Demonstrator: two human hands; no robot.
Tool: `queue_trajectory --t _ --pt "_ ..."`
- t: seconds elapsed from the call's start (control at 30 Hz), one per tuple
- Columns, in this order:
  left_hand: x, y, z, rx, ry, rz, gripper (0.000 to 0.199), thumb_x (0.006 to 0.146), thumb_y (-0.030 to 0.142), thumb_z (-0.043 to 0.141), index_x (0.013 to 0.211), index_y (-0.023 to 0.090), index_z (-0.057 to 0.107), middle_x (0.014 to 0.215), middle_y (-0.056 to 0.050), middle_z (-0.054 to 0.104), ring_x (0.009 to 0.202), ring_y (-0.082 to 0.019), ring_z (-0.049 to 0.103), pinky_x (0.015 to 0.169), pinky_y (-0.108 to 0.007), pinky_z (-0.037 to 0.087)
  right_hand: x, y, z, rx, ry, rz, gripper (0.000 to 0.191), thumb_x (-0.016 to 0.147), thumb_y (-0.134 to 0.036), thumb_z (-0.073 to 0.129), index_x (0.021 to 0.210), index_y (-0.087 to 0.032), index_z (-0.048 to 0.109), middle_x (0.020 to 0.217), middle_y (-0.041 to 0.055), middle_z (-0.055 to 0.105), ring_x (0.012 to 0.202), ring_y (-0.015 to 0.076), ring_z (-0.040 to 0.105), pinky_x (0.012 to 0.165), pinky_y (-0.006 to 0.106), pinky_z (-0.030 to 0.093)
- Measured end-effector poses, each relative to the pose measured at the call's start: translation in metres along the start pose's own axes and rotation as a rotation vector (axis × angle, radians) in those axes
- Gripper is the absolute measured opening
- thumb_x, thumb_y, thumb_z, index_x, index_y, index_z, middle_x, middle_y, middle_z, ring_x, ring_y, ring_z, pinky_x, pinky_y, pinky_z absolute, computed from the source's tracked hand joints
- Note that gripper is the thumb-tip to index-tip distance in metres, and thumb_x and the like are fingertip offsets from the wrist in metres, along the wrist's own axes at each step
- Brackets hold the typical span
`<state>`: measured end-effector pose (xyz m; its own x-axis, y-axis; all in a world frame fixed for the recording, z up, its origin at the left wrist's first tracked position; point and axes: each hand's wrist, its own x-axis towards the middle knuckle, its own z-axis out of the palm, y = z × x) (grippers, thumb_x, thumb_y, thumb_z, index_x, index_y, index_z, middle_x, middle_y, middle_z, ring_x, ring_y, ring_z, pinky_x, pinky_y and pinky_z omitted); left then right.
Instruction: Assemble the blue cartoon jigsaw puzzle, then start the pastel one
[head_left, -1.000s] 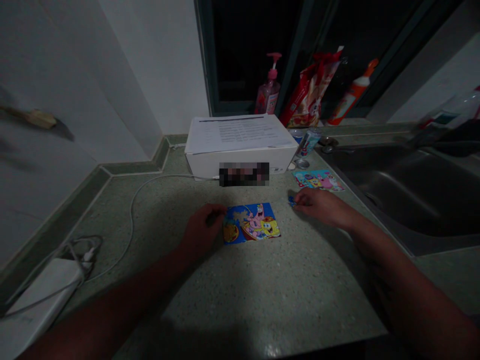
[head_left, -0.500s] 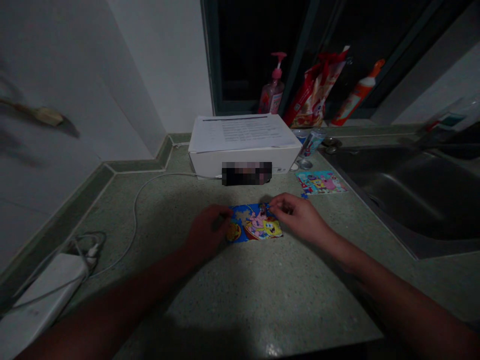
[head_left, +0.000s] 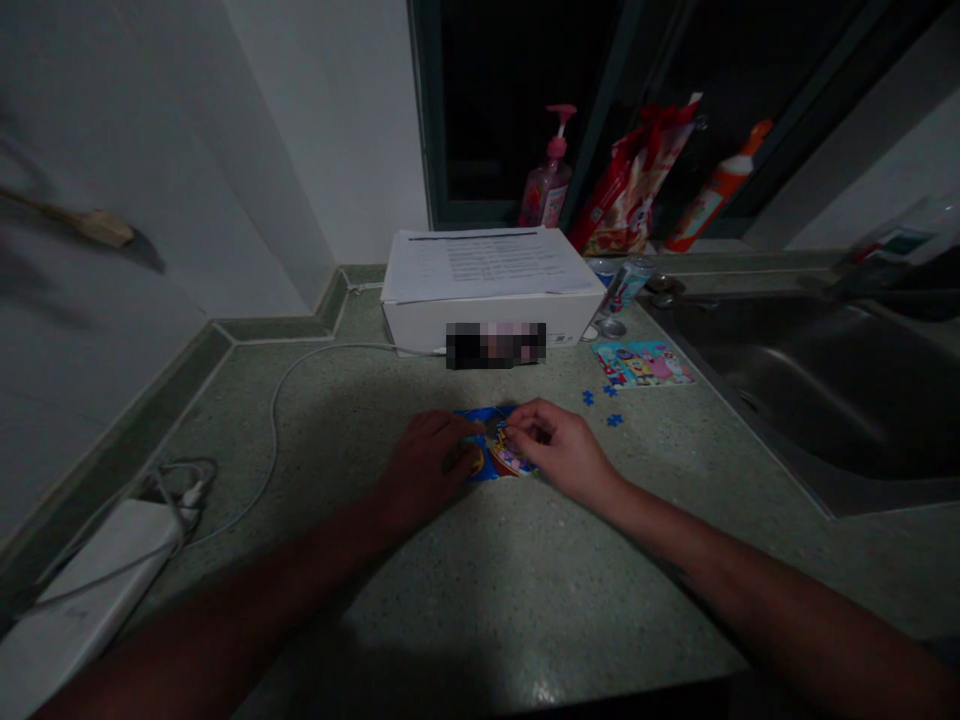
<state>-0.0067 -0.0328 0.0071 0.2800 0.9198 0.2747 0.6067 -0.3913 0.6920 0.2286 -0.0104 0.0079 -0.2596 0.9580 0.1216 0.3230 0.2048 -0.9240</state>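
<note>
A small jigsaw puzzle with bright cartoon characters on a blue ground [head_left: 496, 455] lies on the speckled green countertop [head_left: 360, 590], mostly covered by my hands. My left hand [head_left: 427, 468] rests on its left side, fingers curled down. My right hand [head_left: 553, 452] reaches over its middle, with thumb and fingertips pinched together on the puzzle. Anything between those fingers is hidden. To the right, several loose blue puzzle pieces [head_left: 610, 391] lie on the counter, near a small picture card of the same cartoon [head_left: 642, 364].
A white box [head_left: 487, 325] topped with printed paper stands behind the puzzle, with a drinks can [head_left: 624, 285] beside it. A steel sink [head_left: 795, 390] lies to the right. A white power adapter [head_left: 90, 585] and cable sit at left. A pump bottle [head_left: 546, 185] stands at the window.
My right hand has moved left, from the puzzle's upper edge to over its middle. My hands now cover more of the puzzle, and more loose blue pieces show on the counter.
</note>
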Motion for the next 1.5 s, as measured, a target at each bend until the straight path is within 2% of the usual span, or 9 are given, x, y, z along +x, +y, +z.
queue_trajectory --t 0.27,0.53,0.73,0.83,0.93,1.0,1.2,1.33,1.5 --pt "-0.001 0.003 -0.002 0.043 -0.036 0.057 0.025 0.092 0.026 0.071 0.116 0.028 0.079 0.116 -0.009 0.080 0.113 -0.031 0.073 0.108 -0.053 0.055 -0.002 -0.004 0.012 0.112 -0.036 0.053 0.014 0.086 -0.039 0.074 0.087 -0.026 0.069 0.073 -0.0011 0.073 0.063 0.0167 0.067 0.060 0.030 0.052" --pt "0.001 0.007 -0.002 0.036 -0.037 0.060 0.019 0.094 0.032 0.069 0.110 0.029 0.078 0.113 -0.008 0.081 0.112 -0.031 0.074 0.106 -0.055 0.056 -0.005 -0.004 0.015 0.137 -0.062 0.060 0.012 0.084 -0.035 0.074 0.086 -0.025 0.068 0.071 -0.0017 0.071 0.060 0.0153 0.063 0.055 0.028 0.048" --pt "0.000 0.006 -0.002 0.036 -0.011 0.081 0.017 0.095 0.034 0.070 0.110 0.031 0.078 0.110 -0.008 0.080 0.110 -0.032 0.074 0.105 -0.056 0.057 -0.005 -0.007 0.011 -0.029 -0.067 -0.040 0.005 0.089 -0.030 0.071 0.091 -0.026 0.070 0.072 -0.0018 0.069 0.062 0.0162 0.061 0.059 0.030 0.049" --pt "-0.001 0.005 -0.002 0.055 -0.009 0.075 0.020 0.095 0.032 0.069 0.112 0.028 0.078 0.112 -0.008 0.080 0.111 -0.032 0.073 0.106 -0.055 0.056 -0.005 -0.009 0.006 -0.171 -0.058 -0.190 0.009 0.089 -0.026 0.072 0.098 -0.026 0.072 0.087 0.0021 0.073 0.073 0.0193 0.067 0.069 0.035 0.055" --pt "-0.001 0.005 -0.002 0.058 -0.019 0.040 0.020 0.094 0.032 0.070 0.113 0.028 0.077 0.115 -0.008 0.080 0.114 -0.032 0.072 0.109 -0.054 0.054 -0.004 -0.009 0.002 -0.226 -0.047 -0.327 0.017 0.089 -0.022 0.073 0.105 -0.028 0.073 0.116 0.0085 0.075 0.105 0.0264 0.073 0.092 0.044 0.059" --pt "-0.001 0.005 -0.002 0.057 -0.019 0.019 0.020 0.094 0.035 0.071 0.112 0.030 0.077 0.116 -0.007 0.080 0.115 -0.032 0.072 0.111 -0.055 0.054 -0.004 -0.008 0.002 -0.255 -0.045 -0.357 0.020 0.089 -0.023 0.073 0.108 -0.030 0.073 0.125 0.0092 0.073 0.120 0.0286 0.070 0.102 0.047 0.057" --pt "0.000 0.006 -0.002 0.023 -0.011 -0.009 0.017 0.092 0.035 0.075 0.108 0.035 0.078 0.114 -0.007 0.079 0.113 -0.033 0.072 0.111 -0.055 0.055 -0.002 -0.006 0.003 -0.328 -0.039 -0.406 0.021 0.090 -0.021 0.074 0.109 -0.028 0.073 0.130 0.0125 0.072 0.124 0.0322 0.070 0.105 0.053 0.056" --pt "0.000 0.002 0.001 0.045 0.022 0.056 0.020 0.094 0.033 0.072 0.113 0.032 0.076 0.113 -0.005 0.079 0.112 -0.031 0.074 0.108 -0.056 0.057 0.004 -0.004 -0.001 -0.371 -0.042 -0.415 0.021 0.088 -0.020 0.073 0.108 -0.027 0.073 0.131 0.0132 0.073 0.125 0.0332 0.070 0.107 0.055 0.055" --pt "-0.001 -0.005 0.003 0.137 0.128 0.176 0.018 0.102 0.033 0.062 0.115 0.029 0.072 0.108 -0.006 0.080 0.105 -0.029 0.075 0.097 -0.054 0.063 0.013 0.004 -0.006 -0.461 -0.051 -0.396 0.017 0.089 -0.018 0.071 0.105 -0.025 0.074 0.137 0.0153 0.072 0.130 0.0341 0.068 0.112 0.055 0.054"
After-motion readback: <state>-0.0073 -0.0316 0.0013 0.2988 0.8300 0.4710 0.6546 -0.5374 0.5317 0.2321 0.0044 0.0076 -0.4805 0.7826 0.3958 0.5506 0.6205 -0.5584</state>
